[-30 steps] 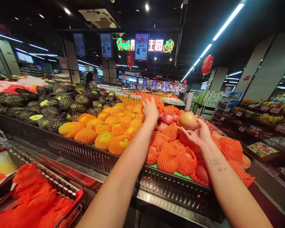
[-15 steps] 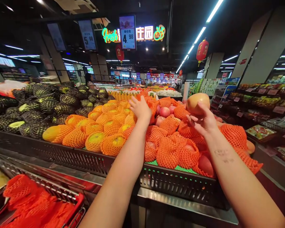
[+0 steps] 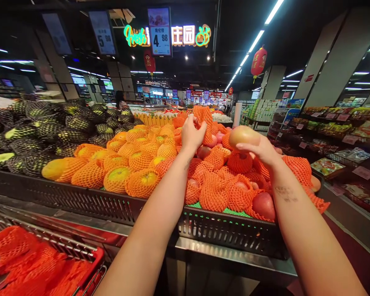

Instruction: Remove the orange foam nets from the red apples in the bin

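Observation:
In my right hand (image 3: 260, 150) rests a bare, yellowish apple-like fruit (image 3: 244, 137), held up above the heap with my thumb along its lower side. My left hand (image 3: 193, 133) is closed on an orange foam net sleeve (image 3: 203, 119), which stands up from the fingers; its inside cannot be seen. Beneath both hands, red apples (image 3: 263, 206), many in orange foam nets (image 3: 214, 191), fill a black crate (image 3: 231, 234) lined with green. The two hands are apart, with the fruit and the net not touching.
To the left lie orange-netted melons (image 3: 120, 179), then dark-netted green fruit (image 3: 46, 123). A red-edged cart (image 3: 95, 257) holding loose red foam nets (image 3: 33, 259) stands at lower left. Packaged goods fill shelves (image 3: 342, 139) at right. A person (image 3: 121, 100) is far back.
My left hand has gone from spread fingers to gripping an orange foam net. The right hand has shifted slightly left with the fruit, and the view has turned slightly.

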Demonstrator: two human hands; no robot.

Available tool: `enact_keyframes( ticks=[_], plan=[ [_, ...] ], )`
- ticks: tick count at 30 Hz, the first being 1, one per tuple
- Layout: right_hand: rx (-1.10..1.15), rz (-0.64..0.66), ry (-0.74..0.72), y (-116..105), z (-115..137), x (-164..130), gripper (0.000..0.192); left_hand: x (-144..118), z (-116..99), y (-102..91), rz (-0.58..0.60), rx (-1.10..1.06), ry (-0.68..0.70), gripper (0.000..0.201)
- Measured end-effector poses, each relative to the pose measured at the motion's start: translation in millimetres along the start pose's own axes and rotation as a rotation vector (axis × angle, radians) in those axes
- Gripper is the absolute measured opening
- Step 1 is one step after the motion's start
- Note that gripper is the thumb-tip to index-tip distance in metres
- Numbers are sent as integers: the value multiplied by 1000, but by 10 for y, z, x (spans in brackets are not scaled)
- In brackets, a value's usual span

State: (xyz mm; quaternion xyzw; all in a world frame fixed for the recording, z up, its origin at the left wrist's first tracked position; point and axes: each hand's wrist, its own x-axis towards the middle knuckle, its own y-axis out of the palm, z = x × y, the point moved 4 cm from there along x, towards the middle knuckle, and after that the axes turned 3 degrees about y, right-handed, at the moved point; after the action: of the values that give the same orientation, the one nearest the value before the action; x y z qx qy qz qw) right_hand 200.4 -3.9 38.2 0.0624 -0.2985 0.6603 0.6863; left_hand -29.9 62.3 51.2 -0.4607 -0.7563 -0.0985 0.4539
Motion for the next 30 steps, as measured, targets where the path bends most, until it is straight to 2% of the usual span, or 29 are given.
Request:
enact_keyframes(
  ticks=[3, 6, 8, 10, 12, 14, 15, 17, 20, 22, 24, 27, 30],
  plan=[
    [-347, 268, -18, 209, -17, -61, 80, -4, 7, 45, 29, -145, -47, 26],
    [-709, 430, 71, 291, -107, -122, 82, -47, 6, 122, 135, -154, -63, 31],
    [-719, 513, 92, 311, -128, -150, 88, -78, 17, 172, 209, -139, -111, 40],
    [-613, 568, 83, 323, -118, -165, 91, -97, 28, 213, 260, -130, -155, 49],
    [-562, 578, 74, 325, -105, -170, 94, -102, 41, 242, 271, -134, -174, 41],
    [-596, 558, 71, 323, -101, -171, 92, -104, 60, 269, 262, -156, -183, 21],
    [-612, 545, 68, 324, -100, -171, 90, -109, 72, 285, 261, -179, -195, 18],
    [-592, 541, 52, 335, -99, -168, 84, -132, 93, 320, 283, -261, -251, 29],
    [-416, 492, 14, 333, -98, -124, 72, -193, 62, 368, 386, -483, -342, 46],
    [-279, 345, 1, 283, -115, -60, 63, -234, -12, 377, 466, -641, -359, 49],
    [-172, 149, 5, 211, -153, 5, 61, -264, -95, 366, 521, -752, -348, 41],
    [-26, -74, -21, 132, -202, 64, 70, -305, -190, 354, 593, -831, -329, 25],
    [110, -189, -53, 90, -228, 91, 81, -335, -236, 358, 654, -840, -284, 23]
  ],
)
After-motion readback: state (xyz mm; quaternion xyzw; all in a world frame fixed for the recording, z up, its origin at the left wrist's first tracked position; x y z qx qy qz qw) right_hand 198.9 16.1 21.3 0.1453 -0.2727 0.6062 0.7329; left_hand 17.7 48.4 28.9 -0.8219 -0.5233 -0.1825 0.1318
